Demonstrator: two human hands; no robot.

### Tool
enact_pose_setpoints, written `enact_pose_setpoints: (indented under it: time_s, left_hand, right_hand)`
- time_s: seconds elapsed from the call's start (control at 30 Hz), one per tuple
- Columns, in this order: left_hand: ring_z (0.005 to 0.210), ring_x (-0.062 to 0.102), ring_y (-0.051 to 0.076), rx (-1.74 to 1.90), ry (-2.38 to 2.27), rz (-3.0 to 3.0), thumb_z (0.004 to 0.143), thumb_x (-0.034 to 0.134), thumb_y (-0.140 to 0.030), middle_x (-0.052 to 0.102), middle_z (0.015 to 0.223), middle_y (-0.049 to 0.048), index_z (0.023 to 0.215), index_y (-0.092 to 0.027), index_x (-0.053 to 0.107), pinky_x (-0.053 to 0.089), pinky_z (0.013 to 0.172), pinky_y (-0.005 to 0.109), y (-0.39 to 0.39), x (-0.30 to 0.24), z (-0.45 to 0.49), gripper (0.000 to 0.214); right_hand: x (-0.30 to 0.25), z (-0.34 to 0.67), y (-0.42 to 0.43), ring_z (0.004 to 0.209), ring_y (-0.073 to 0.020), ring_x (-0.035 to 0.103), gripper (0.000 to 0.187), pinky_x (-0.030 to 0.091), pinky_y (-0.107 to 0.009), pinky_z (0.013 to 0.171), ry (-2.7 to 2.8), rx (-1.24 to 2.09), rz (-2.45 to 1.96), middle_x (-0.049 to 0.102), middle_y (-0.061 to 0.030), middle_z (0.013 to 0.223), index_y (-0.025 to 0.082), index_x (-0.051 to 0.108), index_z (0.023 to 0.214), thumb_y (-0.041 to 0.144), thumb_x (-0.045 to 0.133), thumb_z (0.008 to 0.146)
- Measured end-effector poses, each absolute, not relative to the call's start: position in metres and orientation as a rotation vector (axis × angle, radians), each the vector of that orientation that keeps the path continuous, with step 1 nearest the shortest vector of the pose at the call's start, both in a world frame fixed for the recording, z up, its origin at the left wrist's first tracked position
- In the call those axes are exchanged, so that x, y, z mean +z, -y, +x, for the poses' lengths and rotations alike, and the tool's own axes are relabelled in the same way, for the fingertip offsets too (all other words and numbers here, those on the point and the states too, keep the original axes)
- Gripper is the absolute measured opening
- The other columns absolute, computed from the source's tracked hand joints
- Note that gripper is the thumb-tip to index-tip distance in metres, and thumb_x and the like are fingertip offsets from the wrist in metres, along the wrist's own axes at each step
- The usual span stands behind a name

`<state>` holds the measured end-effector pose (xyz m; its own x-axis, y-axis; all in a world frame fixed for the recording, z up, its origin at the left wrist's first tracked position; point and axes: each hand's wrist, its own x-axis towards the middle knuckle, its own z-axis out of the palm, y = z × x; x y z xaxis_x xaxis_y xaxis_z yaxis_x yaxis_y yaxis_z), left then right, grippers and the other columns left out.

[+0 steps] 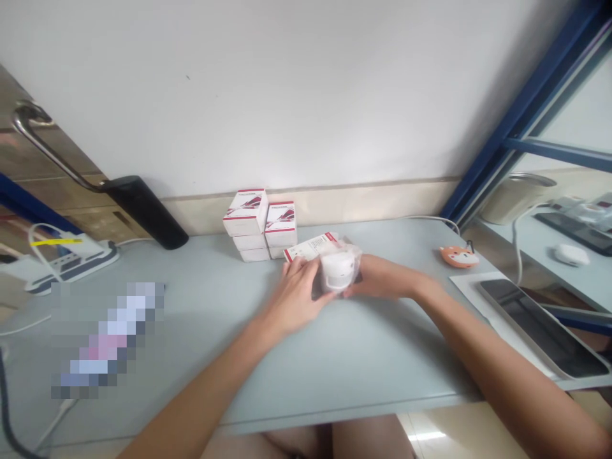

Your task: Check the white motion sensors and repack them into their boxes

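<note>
Over the middle of the desk, a white rounded device (337, 271) that looks like a motion sensor sits inside a clear plastic bag. My left hand (297, 294) grips its left side, the thumb at its lower edge. From the right, my right hand (380, 278) closes on the other side, its fingers partly hidden behind the bag. Just behind lies a white and red carton (310, 246), its near edge partly covered by my left fingers and the bag. Farther back, several small white and red boxes (245, 212) are stacked against the wall.
On the left are a black cylinder (146, 213) on a bent metal rod, a power strip (71, 264) and a pixelated slim object (108, 341) with a cable. An orange animal-faced case (459, 256) and a dark-screened tablet (540, 325) lie right. A blue-framed mirror (564, 146) borders the desk.
</note>
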<state>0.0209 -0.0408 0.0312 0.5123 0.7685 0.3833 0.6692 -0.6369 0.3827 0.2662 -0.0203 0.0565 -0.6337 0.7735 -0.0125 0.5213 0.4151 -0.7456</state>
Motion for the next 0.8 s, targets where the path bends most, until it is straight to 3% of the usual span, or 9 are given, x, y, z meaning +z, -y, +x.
enact_pose_setpoints:
  time_s: [0.13, 0.43, 0.67, 0.8]
  left_hand:
    - [0.128, 0.056, 0.035, 0.887, -1.152, 2.406, 0.092, 0.075, -0.045, 0.063, 0.134, 0.0152, 0.147, -0.023, 0.046, 0.044, 0.11, 0.052, 0.048, 0.032, 0.022, 0.067]
    - [0.123, 0.063, 0.032, 0.852, -1.188, 2.125, 0.093, 0.072, -0.048, 0.068, 0.132, 0.0105, 0.121, -0.025, 0.063, 0.054, 0.098, 0.044, 0.046, 0.026, 0.029, 0.037]
    - [0.138, 0.055, 0.032, 0.944, -1.075, 2.069, 0.094, 0.073, -0.043, 0.062, 0.145, 0.0105, 0.14, -0.028, 0.054, 0.045, 0.115, 0.049, 0.053, 0.032, 0.032, 0.051]
    - [0.133, 0.062, 0.028, 1.102, -0.93, 1.845, 0.098, 0.069, -0.042, 0.064, 0.143, 0.0102, 0.14, -0.029, 0.052, 0.049, 0.112, 0.044, 0.054, 0.024, 0.039, 0.047]
  right_hand:
    - [0.047, 0.257, 0.023, 0.117, -0.0319, 0.068, 0.045, 0.054, -0.04, 0.1, 2.299, 1.01, -1.119, 0.076, -0.0068, 0.127, 0.026, 0.072, 0.128, 0.026, 0.078, 0.084]
    - [0.056, 0.265, 0.023, 0.11, -0.0278, 0.07, 0.039, 0.055, -0.036, 0.092, 2.336, 1.142, -1.124, 0.075, -0.0052, 0.127, 0.024, 0.072, 0.122, 0.031, 0.08, 0.084]
    - [0.055, 0.257, 0.028, 0.119, -0.0309, 0.068, 0.038, 0.055, -0.039, 0.095, 2.377, 1.043, -1.19, 0.072, -0.0048, 0.136, 0.027, 0.071, 0.124, 0.026, 0.075, 0.086]
    - [0.052, 0.256, 0.028, 0.122, -0.0332, 0.067, 0.045, 0.054, -0.041, 0.099, 2.392, 0.993, -1.186, 0.071, -0.0068, 0.138, 0.027, 0.07, 0.128, 0.029, 0.079, 0.084]
